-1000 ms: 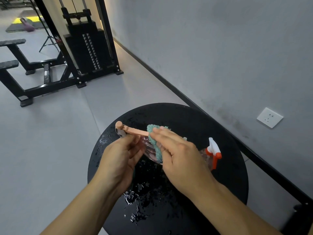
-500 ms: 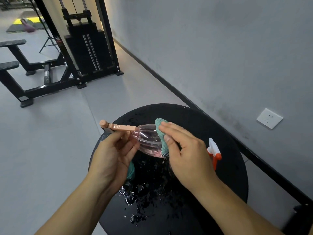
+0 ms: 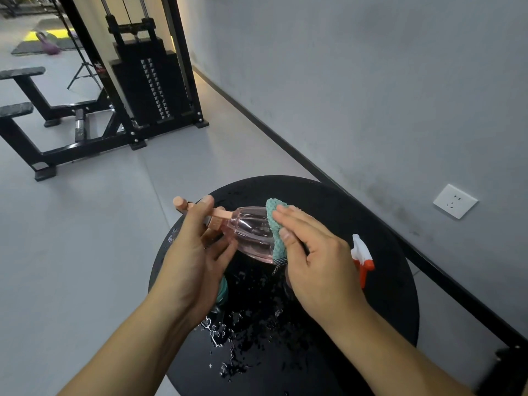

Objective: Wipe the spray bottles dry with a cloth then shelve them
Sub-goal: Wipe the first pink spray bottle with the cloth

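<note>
While the left hand (image 3: 197,252) grasps the pink spray bottle (image 3: 251,234) by its neck, sideways above the wet round black worktop (image 3: 397,281), the right hand (image 3: 311,252) pinches a teal cloth (image 3: 275,238) against the bottle's body. Behind that hand lies a second bottle's white-and-red sprayer (image 3: 361,257). Beyond: weight machine (image 3: 148,81), wall socket (image 3: 455,200).

A round black surface (image 3: 394,295) beaded with water droplets (image 3: 251,332) stands beside a grey wall with a white socket (image 3: 455,201), while a black weight-stack machine (image 3: 148,81), a padded bench (image 3: 17,110) and a purple kettlebell (image 3: 49,45) stand on the grey floor beyond.
</note>
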Demonstrator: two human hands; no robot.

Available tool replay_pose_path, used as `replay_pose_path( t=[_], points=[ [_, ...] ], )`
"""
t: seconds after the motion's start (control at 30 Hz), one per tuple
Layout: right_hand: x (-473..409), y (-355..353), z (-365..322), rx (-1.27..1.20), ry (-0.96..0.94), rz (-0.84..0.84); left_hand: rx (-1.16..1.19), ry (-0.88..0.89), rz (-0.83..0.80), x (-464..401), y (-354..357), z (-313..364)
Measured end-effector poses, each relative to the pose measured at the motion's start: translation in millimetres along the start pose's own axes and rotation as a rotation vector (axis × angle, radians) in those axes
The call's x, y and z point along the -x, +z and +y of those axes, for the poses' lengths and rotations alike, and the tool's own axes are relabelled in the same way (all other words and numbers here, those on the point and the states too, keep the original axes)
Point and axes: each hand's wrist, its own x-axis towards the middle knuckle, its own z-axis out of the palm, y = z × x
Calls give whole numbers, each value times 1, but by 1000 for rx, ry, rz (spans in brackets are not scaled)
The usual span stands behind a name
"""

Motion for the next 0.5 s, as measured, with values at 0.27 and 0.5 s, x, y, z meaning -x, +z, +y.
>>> replay_pose_path(
  t=[0.27,0.5],
  points=[
    [-2,-1,4,107,-101,-5,1,-27,22,3,-4,1],
    [-1,-3,6,158,-155,-58,93,-12,123,3,2,-5]
  ],
)
